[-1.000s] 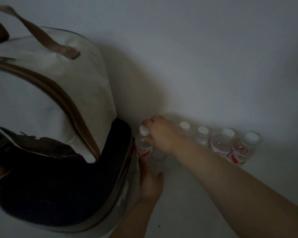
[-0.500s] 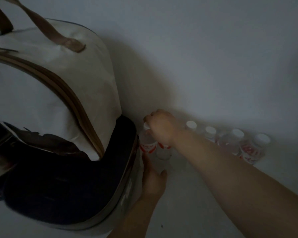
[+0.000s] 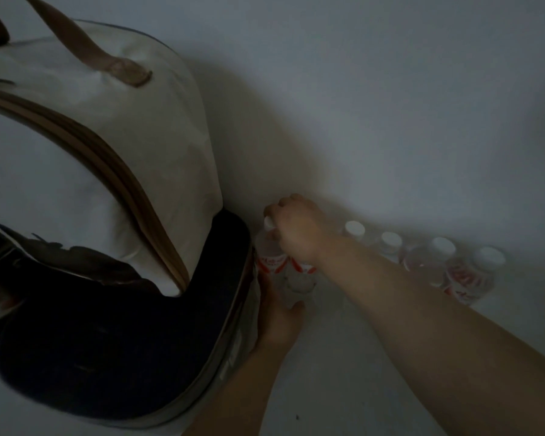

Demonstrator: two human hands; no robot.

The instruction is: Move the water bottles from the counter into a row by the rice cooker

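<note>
The scene is dim. Two small clear water bottles with red labels stand by the bag: one (image 3: 269, 258) beside the bag, a second (image 3: 301, 276) next to it. My right hand (image 3: 296, 229) reaches over them and is closed on their tops. My left hand (image 3: 279, 319) rests low against the bottles' bases, fingers curled toward them. Several more white-capped bottles (image 3: 390, 243) stand in a row along the wall to the right, ending with one (image 3: 472, 275) at the far right. No rice cooker is recognisable.
A large cream and dark navy bag (image 3: 107, 215) with brown straps fills the left side, touching the leftmost bottle. A plain pale wall (image 3: 390, 121) backs the white counter (image 3: 343, 372).
The view has shifted slightly. My right hand moved a little up and left over the bottle tops. My left hand stayed at the bottles' bases.
</note>
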